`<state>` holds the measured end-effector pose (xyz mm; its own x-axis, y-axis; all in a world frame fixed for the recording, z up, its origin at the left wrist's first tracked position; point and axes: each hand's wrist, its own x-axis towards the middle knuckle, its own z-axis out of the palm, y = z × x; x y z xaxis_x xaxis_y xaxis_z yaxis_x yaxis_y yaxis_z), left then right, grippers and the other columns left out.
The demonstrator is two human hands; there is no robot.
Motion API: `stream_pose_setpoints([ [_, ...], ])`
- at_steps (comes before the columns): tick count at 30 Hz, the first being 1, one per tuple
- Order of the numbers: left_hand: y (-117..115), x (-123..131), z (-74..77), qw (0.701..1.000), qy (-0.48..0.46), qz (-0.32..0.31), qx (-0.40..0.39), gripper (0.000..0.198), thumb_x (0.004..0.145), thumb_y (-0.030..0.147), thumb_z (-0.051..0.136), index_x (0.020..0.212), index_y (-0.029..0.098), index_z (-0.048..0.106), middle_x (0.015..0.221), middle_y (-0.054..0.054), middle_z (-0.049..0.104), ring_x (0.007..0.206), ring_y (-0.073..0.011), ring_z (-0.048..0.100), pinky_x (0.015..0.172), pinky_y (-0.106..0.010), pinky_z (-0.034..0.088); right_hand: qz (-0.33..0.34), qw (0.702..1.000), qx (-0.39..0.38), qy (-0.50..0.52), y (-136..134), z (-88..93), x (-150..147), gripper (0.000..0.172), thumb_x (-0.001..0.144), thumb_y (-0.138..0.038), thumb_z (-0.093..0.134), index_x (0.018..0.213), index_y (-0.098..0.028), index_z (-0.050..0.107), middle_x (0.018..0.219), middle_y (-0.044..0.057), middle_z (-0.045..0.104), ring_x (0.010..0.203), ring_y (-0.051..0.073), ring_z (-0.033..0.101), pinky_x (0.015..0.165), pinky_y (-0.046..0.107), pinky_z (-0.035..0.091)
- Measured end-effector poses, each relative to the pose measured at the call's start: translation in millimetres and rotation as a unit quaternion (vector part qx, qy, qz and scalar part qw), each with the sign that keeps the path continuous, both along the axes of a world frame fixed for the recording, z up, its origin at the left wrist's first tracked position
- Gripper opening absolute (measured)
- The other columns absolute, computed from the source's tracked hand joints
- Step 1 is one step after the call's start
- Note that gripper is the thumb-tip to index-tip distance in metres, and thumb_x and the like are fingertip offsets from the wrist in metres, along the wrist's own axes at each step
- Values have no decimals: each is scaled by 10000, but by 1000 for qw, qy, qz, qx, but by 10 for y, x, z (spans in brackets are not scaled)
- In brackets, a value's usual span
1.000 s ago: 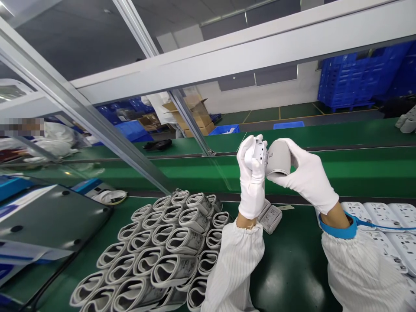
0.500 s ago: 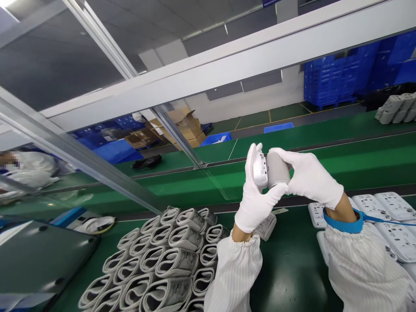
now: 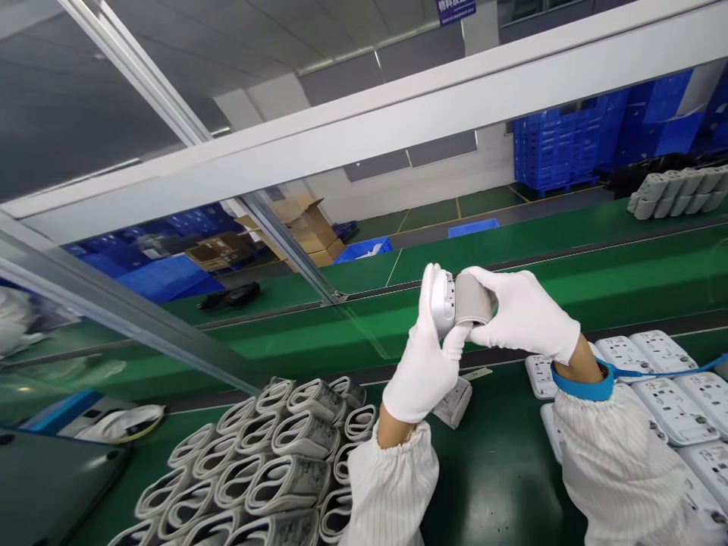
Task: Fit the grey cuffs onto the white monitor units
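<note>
Both gloved hands are occupied: the left hand (image 3: pixel 424 364) grips a white plastic housing (image 3: pixel 442 299), and the right hand (image 3: pixel 523 315) grips a rolled grey fabric cuff (image 3: pixel 473 299). The two pieces are close side by side, in the air over the green workbench (image 3: pixel 494 478); whether they are joined, I cannot tell. In my judgement, if the two parts meet at an angle, they may seat crookedly, and smooth gloves could let the housing slip. Squeezing too strongly may also deform the soft cuff. The housing stands on edge, its slotted face turned right, toward the cuff; its long axis seems to run up and down. The cuff's roll axis is likewise nearly upright, with the rim at the lower end.
</note>
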<state>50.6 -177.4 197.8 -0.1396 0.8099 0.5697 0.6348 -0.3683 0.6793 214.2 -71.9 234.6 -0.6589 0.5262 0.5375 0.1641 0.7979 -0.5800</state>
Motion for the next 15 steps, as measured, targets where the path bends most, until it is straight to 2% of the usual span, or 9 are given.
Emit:
stream_pose_setpoints([
  [2,-17,14,8,999,27,-3,-24,873,1023,330,592,1708,304,51,1759,-141,223,1602,-306,293,1298,-492,318,13,1000,3,-3,41,-12,47,384,720,-359,801,1058,-221,682,817,-27,683,681,149,565,603,244,391],
  [5,12,68,10,999,40,20,-12,881,971,219,602,1702,252,112,1715,-154,337,1562,-293,390,1267,-463,387,31,999,-9,-5,81,-24,106,353,733,-357,791,1034,-206,686,827,-31,672,703,139,551,633,243,406],
  [10,80,128,21,990,1,135,36,762,841,144,676,1563,237,451,1472,-121,640,1330,-301,651,1090,-431,566,50,998,-28,1,-25,11,50,302,742,-365,788,951,-201,645,790,-41,645,688,126,535,622,235,396],
  [12,92,114,27,981,-28,179,71,693,777,150,741,1446,239,580,1371,-101,701,1235,-303,699,1020,-413,594,52,998,-32,4,-106,34,-24,302,741,-361,791,950,-202,641,800,-39,657,691,126,542,622,235,402],
  [15,99,70,54,964,-80,221,126,594,696,181,830,1271,233,690,1266,-70,745,1195,-305,702,1013,-406,582,47,998,-34,13,-184,39,-127,342,739,-378,809,991,-204,657,837,-26,688,700,134,554,619,242,415],
])
